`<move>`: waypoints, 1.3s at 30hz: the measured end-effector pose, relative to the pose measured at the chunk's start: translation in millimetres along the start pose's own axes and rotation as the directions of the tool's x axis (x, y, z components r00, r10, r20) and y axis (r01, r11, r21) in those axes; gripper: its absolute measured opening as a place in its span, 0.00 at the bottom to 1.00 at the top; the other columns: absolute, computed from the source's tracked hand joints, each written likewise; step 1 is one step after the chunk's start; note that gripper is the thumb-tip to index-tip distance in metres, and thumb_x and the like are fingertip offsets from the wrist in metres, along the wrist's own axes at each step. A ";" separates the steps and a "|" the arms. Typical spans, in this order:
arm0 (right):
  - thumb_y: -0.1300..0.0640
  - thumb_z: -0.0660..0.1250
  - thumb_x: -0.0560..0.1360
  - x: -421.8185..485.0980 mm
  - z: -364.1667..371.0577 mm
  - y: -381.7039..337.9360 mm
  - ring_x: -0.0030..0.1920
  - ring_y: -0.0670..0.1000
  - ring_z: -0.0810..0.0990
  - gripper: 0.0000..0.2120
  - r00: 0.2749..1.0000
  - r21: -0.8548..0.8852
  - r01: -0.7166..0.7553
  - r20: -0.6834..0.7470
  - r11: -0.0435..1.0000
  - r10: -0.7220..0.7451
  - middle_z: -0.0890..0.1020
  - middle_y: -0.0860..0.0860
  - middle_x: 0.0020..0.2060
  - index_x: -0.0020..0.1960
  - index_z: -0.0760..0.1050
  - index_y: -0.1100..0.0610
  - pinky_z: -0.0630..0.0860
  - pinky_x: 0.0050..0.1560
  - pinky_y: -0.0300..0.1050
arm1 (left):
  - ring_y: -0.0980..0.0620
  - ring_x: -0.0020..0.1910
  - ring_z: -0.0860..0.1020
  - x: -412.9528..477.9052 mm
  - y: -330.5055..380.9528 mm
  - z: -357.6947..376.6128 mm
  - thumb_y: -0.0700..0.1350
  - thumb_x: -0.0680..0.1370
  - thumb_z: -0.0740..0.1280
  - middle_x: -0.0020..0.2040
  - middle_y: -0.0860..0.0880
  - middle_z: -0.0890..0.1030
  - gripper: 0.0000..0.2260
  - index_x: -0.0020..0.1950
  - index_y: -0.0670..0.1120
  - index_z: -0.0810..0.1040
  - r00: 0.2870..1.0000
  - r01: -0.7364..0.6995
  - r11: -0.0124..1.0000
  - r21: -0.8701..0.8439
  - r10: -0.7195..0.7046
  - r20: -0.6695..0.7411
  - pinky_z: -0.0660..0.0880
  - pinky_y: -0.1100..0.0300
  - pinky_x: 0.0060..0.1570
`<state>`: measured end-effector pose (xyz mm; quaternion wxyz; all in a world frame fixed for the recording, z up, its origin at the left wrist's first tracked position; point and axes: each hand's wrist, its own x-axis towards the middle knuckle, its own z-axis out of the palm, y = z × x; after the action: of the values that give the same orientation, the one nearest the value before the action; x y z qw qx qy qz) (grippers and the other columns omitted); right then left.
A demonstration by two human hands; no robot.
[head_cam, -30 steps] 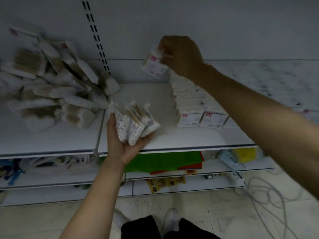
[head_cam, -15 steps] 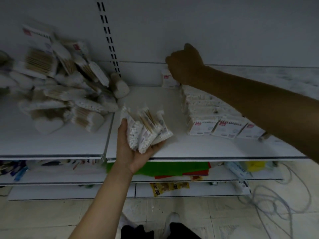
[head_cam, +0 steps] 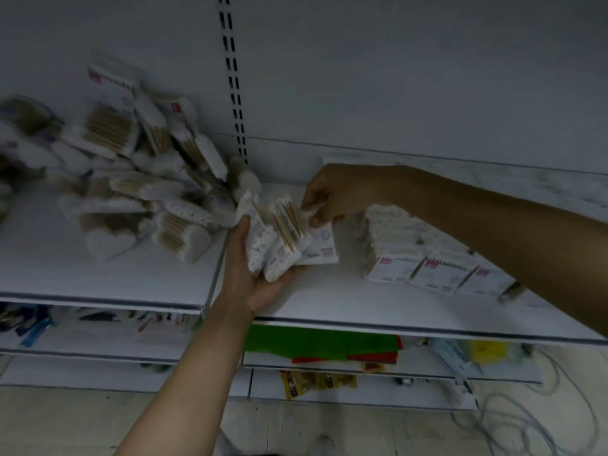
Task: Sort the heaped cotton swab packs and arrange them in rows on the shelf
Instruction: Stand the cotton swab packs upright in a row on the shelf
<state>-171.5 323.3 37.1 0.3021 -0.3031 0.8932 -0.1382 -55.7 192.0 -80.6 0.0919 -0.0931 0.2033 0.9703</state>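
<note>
"Where are the packs?"

"The left grip holds a fan of three packs just over the shelf. Their sticks point up and back. The right grip pinches the top of the right-most one."

"And the rest?"

"A heap lies at the left. Rows sit at the right, three packs across in front. Bare shelf lies between them and along the front edge."

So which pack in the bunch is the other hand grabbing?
The rightmost pack in the fan the left hand holds. The right hand pinches its top, and only it shows a flat printed face; the others show sticks.
</note>
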 end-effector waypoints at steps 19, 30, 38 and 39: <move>0.55 0.61 0.78 39.2 -21.8 20.6 0.53 0.56 0.77 0.09 0.813 -0.692 -0.365 -0.563 0.622 -0.148 0.80 0.53 0.51 0.55 0.76 0.57 0.59 0.67 0.49 | 0.33 0.59 0.78 9.6 8.3 -21.5 0.45 0.55 0.84 0.65 0.38 0.77 0.43 0.69 0.46 0.73 0.993 0.113 0.983 -0.148 -0.114 0.006 0.74 0.34 0.54; 0.59 0.74 0.70 24.7 -26.0 16.3 0.48 0.50 0.77 0.17 0.984 -0.055 -0.007 -0.179 0.998 -0.003 0.80 0.54 0.52 0.57 0.79 0.62 0.72 0.41 0.35 | 0.39 0.58 0.80 8.2 7.9 -22.7 0.40 0.53 0.84 0.64 0.40 0.78 0.43 0.67 0.46 0.75 0.997 0.069 0.975 -0.209 -0.077 -0.029 0.75 0.36 0.54; 0.56 0.68 0.73 27.2 -19.8 48.5 0.56 0.55 0.74 0.09 0.865 -0.494 -0.249 -0.500 0.833 -0.038 0.78 0.53 0.54 0.53 0.76 0.56 0.61 0.58 0.47 | 0.47 0.54 0.82 6.8 -0.6 -18.1 0.41 0.63 0.79 0.57 0.46 0.83 0.19 0.53 0.48 0.85 0.999 -0.003 0.982 -0.191 0.011 0.041 0.76 0.39 0.55; 0.57 0.66 0.74 31.2 -14.1 49.6 0.55 0.55 0.74 0.09 0.864 -0.575 -0.285 -0.501 0.767 -0.054 0.78 0.53 0.53 0.52 0.77 0.56 0.62 0.58 0.48 | 0.47 0.57 0.81 8.1 -0.2 -18.5 0.41 0.64 0.78 0.58 0.47 0.82 0.18 0.53 0.49 0.85 0.999 -0.023 0.985 -0.173 0.028 0.030 0.72 0.38 0.59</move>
<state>-222.8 343.3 12.5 -0.0452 -0.2839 0.9506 0.1169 -60.8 185.7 -99.1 0.0743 -0.0824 0.1184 0.9867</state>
